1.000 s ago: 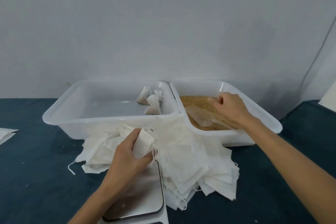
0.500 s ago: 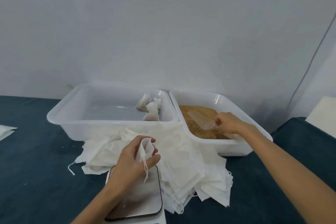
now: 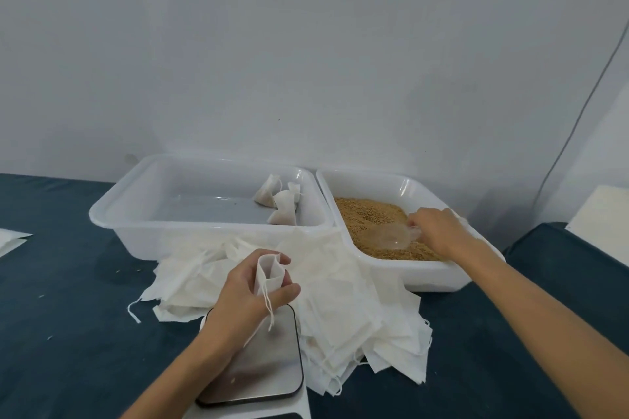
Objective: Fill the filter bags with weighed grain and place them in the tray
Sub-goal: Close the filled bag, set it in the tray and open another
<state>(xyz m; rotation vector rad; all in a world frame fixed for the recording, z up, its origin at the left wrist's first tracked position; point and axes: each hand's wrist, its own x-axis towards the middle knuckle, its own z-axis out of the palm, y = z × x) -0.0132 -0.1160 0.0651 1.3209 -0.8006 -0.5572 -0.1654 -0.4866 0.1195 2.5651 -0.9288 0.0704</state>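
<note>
Two white tubs side by side at the wall. I see the left tray [image 3: 112,218] holding three filled bags [image 3: 280,202] in its far right corner. Right tub [image 3: 439,270] holds grain [image 3: 367,216]; right hand [image 3: 437,230] grips a clear scoop [image 3: 388,235] lying in it. Left hand [image 3: 243,289] pinches an empty filter bag [image 3: 269,274], mouth up, string dangling over the scale [image 3: 272,360]. Pile of empty bags [image 3: 340,296] is heaped between tubs and scale, overlapping the scale's right edge. Dark blue tabletop [image 3: 61,316].

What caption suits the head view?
Left hand holds an open filter bag over the scale; right hand scoops grain.
</note>
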